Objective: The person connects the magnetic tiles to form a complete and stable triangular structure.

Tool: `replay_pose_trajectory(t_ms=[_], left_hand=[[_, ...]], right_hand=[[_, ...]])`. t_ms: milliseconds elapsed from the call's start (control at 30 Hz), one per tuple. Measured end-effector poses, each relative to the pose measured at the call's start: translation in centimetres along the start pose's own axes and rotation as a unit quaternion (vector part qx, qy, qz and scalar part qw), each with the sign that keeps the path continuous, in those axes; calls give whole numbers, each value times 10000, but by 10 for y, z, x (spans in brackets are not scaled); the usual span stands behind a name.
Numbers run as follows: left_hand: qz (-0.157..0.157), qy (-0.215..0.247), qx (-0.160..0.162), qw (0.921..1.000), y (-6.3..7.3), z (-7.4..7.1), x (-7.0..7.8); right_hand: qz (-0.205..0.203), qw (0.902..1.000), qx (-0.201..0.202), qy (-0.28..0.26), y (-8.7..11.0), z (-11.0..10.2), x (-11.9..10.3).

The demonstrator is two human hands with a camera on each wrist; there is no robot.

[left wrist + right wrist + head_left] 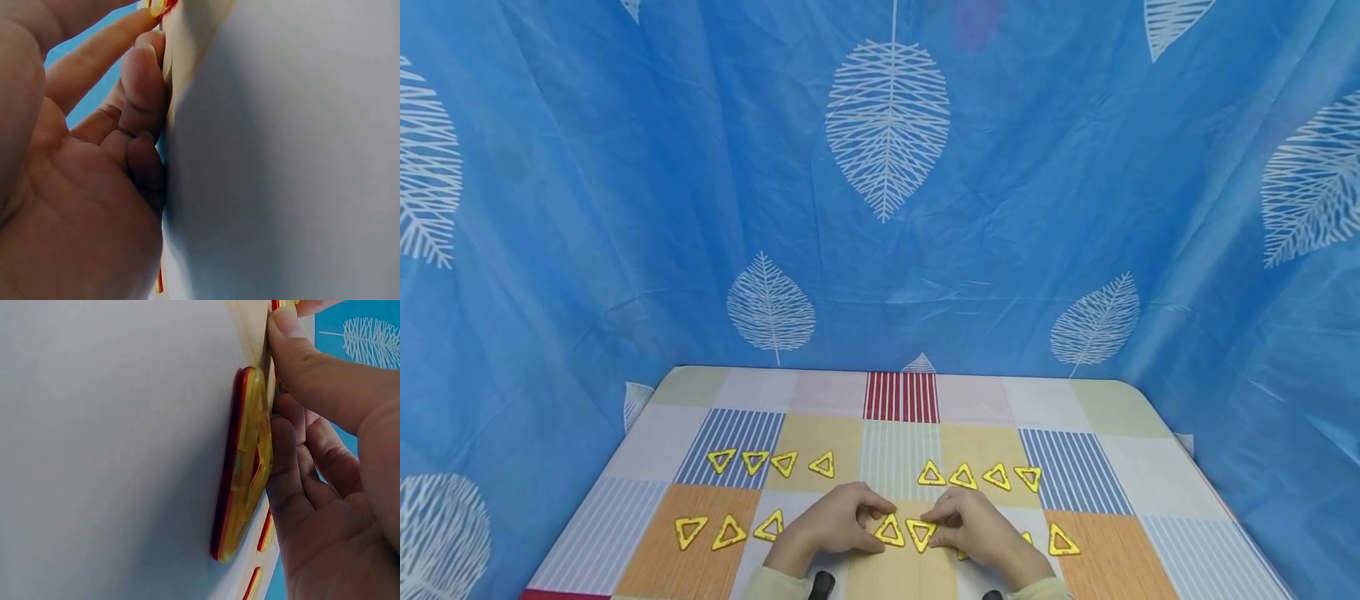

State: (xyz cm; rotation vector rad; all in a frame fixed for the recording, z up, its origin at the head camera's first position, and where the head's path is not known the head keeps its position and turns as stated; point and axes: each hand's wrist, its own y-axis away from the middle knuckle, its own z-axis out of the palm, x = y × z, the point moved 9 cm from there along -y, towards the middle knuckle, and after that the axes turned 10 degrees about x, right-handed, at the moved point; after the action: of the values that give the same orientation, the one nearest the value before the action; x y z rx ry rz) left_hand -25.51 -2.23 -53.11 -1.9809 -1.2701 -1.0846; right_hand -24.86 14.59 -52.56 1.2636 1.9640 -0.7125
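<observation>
My left hand [838,521] pinches a yellow triangular magnetic tile [890,543] between thumb and finger, low over the patchwork tablecloth. Facing it, my right hand [977,529] holds a second triangular tile [921,524], which points toward me, by its right side. The two tiles lie side by side between the hands. In the right wrist view the thumb [290,328] presses at a tile's edge, and another yellow tile with a red underside [240,475] lies beside the curled lower fingers. In the head view the right hand mostly hides that one.
Several yellow triangles [755,462] form a row at the back left, and others [964,476] at the back right. More lie left of my left hand [727,533], with one triangle [1063,540] on the far right. A blue leaf-patterned curtain [880,292] surrounds the table.
</observation>
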Motion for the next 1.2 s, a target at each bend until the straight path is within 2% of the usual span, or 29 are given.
replay_pose_trajectory(t_ms=[167,433,633,933,1200], left_hand=[[14,24,80,10000,2,0,1],[33,139,38,9999,1,2,-1],[-87,305,10,9995,-1,2,-2],[41,107,32,9999,-1,0,1],[135,-54,38,9999,-1,2,0]], right_hand=[[-3,10000,4,-8,0,2,1],[-148,9998,144,-82,2,-3,-1],[44,9995,266,-181,3,-6,1],[258,9990,253,-245,3,-5,4],[98,9994,241,-234,1,-7,-5]])
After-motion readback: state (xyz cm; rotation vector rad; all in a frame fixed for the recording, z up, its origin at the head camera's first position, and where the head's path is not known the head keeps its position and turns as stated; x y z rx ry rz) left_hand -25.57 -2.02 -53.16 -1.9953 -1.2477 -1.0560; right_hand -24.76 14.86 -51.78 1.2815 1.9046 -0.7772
